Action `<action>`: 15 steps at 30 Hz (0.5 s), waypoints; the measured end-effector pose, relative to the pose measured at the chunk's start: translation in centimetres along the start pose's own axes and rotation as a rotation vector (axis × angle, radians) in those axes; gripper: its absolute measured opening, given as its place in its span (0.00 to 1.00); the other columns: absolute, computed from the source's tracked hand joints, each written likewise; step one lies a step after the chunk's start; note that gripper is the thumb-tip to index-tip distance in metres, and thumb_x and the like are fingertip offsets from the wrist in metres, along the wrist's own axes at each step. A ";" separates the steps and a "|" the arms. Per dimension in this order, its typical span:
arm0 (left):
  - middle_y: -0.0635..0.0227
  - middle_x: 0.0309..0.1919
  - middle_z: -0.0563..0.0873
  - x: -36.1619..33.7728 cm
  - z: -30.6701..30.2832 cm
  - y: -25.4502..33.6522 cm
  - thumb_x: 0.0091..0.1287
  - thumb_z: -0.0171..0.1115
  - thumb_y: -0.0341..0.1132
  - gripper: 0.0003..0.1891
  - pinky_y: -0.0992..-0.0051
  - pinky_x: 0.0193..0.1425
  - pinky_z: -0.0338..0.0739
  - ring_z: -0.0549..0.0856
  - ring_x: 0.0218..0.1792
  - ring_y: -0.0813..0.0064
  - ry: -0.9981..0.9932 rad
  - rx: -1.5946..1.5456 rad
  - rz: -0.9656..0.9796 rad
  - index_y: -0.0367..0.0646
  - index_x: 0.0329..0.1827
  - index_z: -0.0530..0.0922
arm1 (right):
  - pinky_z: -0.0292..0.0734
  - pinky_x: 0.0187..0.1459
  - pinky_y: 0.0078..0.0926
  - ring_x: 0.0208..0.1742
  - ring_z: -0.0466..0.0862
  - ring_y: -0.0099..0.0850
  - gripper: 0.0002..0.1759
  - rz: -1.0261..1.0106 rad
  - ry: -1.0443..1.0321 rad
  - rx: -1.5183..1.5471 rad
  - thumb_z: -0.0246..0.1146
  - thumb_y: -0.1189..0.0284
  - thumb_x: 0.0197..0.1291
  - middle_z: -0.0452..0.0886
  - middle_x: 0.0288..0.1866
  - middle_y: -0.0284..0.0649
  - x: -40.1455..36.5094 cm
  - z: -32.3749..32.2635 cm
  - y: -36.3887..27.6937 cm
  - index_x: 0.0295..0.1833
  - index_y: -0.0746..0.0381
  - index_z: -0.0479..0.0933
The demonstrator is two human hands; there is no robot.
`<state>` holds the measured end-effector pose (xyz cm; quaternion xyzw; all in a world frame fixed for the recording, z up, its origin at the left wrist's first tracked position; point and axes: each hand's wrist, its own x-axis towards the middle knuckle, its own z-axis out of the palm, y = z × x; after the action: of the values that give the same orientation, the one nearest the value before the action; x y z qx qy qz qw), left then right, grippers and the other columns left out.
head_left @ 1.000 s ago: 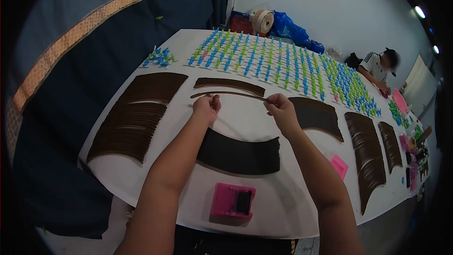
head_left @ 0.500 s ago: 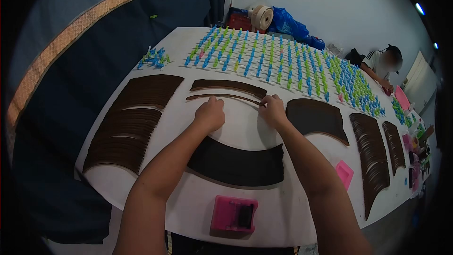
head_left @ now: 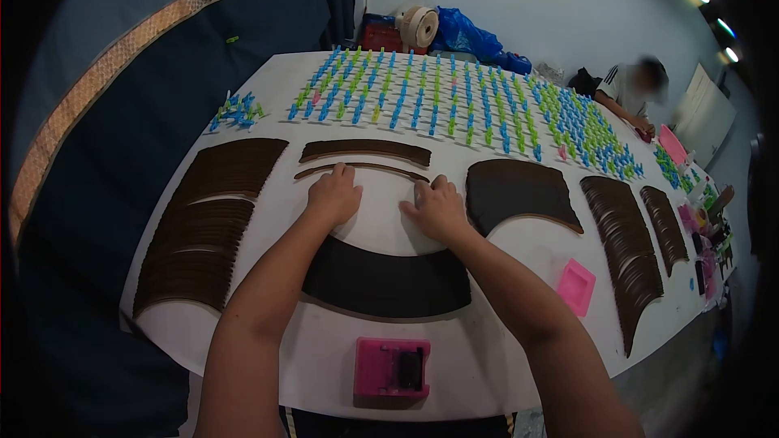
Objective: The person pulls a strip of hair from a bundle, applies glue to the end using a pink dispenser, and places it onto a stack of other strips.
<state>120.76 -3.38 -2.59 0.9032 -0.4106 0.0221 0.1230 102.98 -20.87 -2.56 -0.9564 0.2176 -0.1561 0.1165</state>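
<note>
A thin curved brown strip (head_left: 377, 166) lies on the white table, just below a narrow stack of similar brown strips (head_left: 365, 148). My left hand (head_left: 335, 196) is closed, its bent fingertips on the strip left of its middle. At the strip's right end, my right hand (head_left: 438, 209) has its thumb spread away from its bent fingers, and the fingertips touch or nearly touch the end. Below both hands is a wide, dark curved stack (head_left: 385, 280). Another dark curved stack (head_left: 523, 195) lies right of my right hand.
Large brown stacks (head_left: 199, 227) lie at left, more stacks (head_left: 621, 251) at right. Rows of blue and green clips (head_left: 430, 101) cover the back of the table (head_left: 243, 365). A pink holder (head_left: 392, 367) sits in front, a pink tray (head_left: 576, 286) at right. A person (head_left: 629, 89) sits at back right.
The view has shifted, so the table's contents appear further left. My right hand has loosened from its pinch on the strip's end, and its thumb has spread away. My left hand stays at the strip.
</note>
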 end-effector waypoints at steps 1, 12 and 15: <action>0.53 0.73 0.77 0.3 0.1 0.0 0.79 0.61 0.48 0.28 0.48 0.68 0.82 0.85 0.63 0.46 0.000 0.001 0.005 0.39 0.74 0.73 | 0.77 0.68 0.50 0.64 0.80 0.57 0.31 0.016 -0.024 -0.009 0.68 0.47 0.68 0.80 0.61 0.58 0.1 -0.2 -0.2 0.63 0.61 0.84; 0.53 0.74 0.77 2.1 0.0 0.2 0.80 0.59 0.49 0.28 0.49 0.67 0.83 0.88 0.61 0.46 -0.022 0.024 -0.031 0.40 0.74 0.73 | 0.79 0.67 0.52 0.68 0.82 0.56 0.38 0.122 -0.113 -0.031 0.63 0.39 0.71 0.79 0.66 0.59 2.3 -0.5 -0.5 0.71 0.59 0.79; 0.53 0.75 0.76 2.2 -0.1 0.1 0.80 0.59 0.50 0.29 0.50 0.67 0.83 0.88 0.62 0.47 -0.030 0.025 -0.027 0.40 0.75 0.72 | 0.79 0.67 0.51 0.69 0.82 0.54 0.40 0.156 -0.163 -0.047 0.62 0.39 0.71 0.78 0.67 0.58 2.6 -1.0 -0.8 0.75 0.58 0.77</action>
<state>122.11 -5.09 -2.20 0.9103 -0.4000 0.0120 0.1059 105.20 -21.50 -0.72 -0.9485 0.2850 -0.0632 0.1230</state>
